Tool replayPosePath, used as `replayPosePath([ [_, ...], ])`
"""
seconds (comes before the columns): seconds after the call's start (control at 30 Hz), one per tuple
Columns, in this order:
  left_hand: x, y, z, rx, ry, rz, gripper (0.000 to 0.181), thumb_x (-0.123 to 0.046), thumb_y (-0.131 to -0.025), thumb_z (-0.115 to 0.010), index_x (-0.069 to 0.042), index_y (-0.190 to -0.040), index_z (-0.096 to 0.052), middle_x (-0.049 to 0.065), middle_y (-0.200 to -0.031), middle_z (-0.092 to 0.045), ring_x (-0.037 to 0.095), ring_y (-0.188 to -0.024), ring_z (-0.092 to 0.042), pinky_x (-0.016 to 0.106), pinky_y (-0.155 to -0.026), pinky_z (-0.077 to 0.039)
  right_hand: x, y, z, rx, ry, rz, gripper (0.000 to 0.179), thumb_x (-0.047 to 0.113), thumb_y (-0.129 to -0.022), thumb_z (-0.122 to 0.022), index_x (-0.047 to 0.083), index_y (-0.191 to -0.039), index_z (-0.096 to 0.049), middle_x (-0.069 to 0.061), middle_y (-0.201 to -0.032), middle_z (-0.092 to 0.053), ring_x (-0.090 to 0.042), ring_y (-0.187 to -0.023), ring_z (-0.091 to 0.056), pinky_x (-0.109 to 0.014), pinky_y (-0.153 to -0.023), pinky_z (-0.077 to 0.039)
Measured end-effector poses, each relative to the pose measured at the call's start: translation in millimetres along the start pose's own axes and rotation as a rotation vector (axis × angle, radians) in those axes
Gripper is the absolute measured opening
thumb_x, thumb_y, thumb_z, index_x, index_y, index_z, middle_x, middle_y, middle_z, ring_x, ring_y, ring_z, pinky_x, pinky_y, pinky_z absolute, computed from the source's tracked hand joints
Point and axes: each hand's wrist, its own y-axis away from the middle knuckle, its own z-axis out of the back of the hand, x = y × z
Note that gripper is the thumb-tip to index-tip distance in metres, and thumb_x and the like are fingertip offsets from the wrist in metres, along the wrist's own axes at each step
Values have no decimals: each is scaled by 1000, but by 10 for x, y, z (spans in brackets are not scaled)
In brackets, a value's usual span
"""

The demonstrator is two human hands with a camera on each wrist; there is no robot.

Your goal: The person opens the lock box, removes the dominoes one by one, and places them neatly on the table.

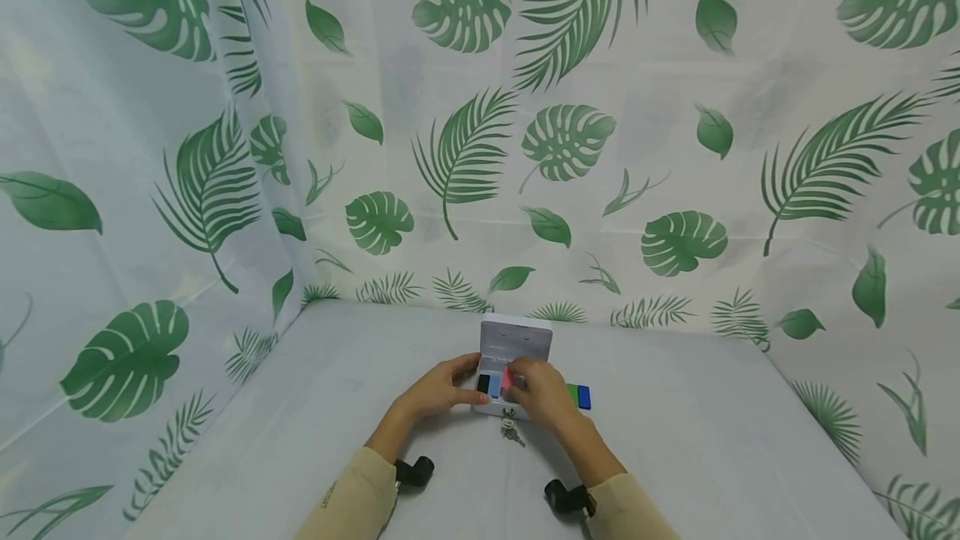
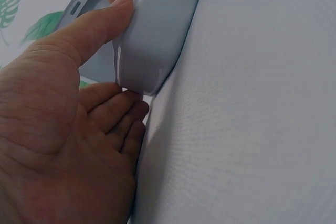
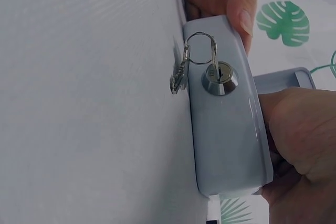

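A small grey metal cash box (image 1: 491, 408) stands on the table with its lid (image 1: 516, 338) raised. My left hand (image 1: 438, 388) holds the box at its left end, thumb on the front rim, fingers at the side wall. Inside the box, my right hand (image 1: 542, 390) pinches a small flat pink piece (image 1: 506, 378); its kind does not show. Left of it in the box lie a black piece (image 1: 483, 383) and a light blue piece (image 1: 494, 386). Keys (image 3: 180, 72) hang on a ring from the front lock (image 3: 220, 78). The right hand hides the box's right part.
Flat green (image 1: 573, 392) and blue (image 1: 584, 397) pieces lie on the white-covered table (image 1: 712, 440), just right of the box. A leaf-patterned curtain (image 1: 465, 148) closes off the back and sides. Black wrist cameras (image 1: 415, 472) sit below the sleeves.
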Motion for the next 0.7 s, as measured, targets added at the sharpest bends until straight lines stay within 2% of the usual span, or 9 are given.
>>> replayPosePath([
  [0.27, 8, -4, 1, 7, 12, -10, 86, -33, -87, -86, -9, -158, -43, 9, -162, -47, 31, -153, -40, 54, -127, -31, -23, 17, 40, -22, -8, 19, 20, 10, -86, -84, 6, -105, -77, -6, -103, -76, -22, -90, -69, -43, -79, -60],
  [0.47, -11, 6, 0, 3, 8, -2, 87, -33, -87, -86, -8, -159, -42, 9, -163, -46, 31, -153, -40, 53, -127, -31, -16, 32, 92, -46, -12, 28, 23, 6, -87, -81, 5, -110, -76, -9, -111, -75, -26, -99, -69, -44, -84, -62],
  [0.7, -26, 15, -4, -1, 1, 3, 88, -35, -87, -85, -9, -159, -42, 7, -163, -46, 30, -154, -40, 52, -127, -31, -37, 50, 120, -65, -5, 32, 28, 7, -88, -81, 4, -115, -75, -11, -118, -74, -26, -101, -69, -43, -84, -62],
])
